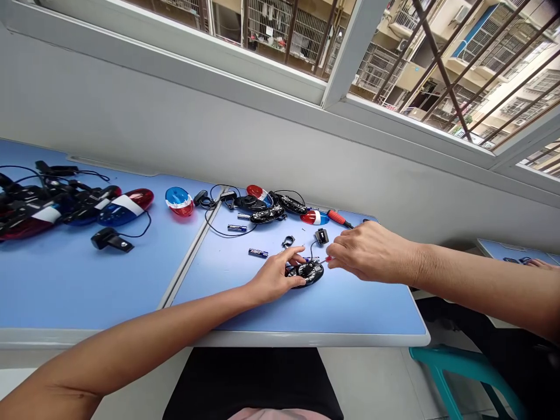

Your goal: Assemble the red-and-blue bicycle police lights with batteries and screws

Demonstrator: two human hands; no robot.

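A black oval bicycle-light housing lies on the blue table with its underside up. My left hand grips its left end between thumb and fingers. My right hand is closed around a small screwdriver, of which a bit of red handle and a thin metal shaft show. The shaft points at the housing's right side; whether its tip touches a screw is too small to tell. A thin wire runs from the housing up to a black switch. Just behind my left hand sits a black ring clamp.
Batteries and black housings lie behind my hands. A red-handled screwdriver rests near red-and-blue lens covers. More assembled lights are piled left. At right are a teal stool and another person's hand.
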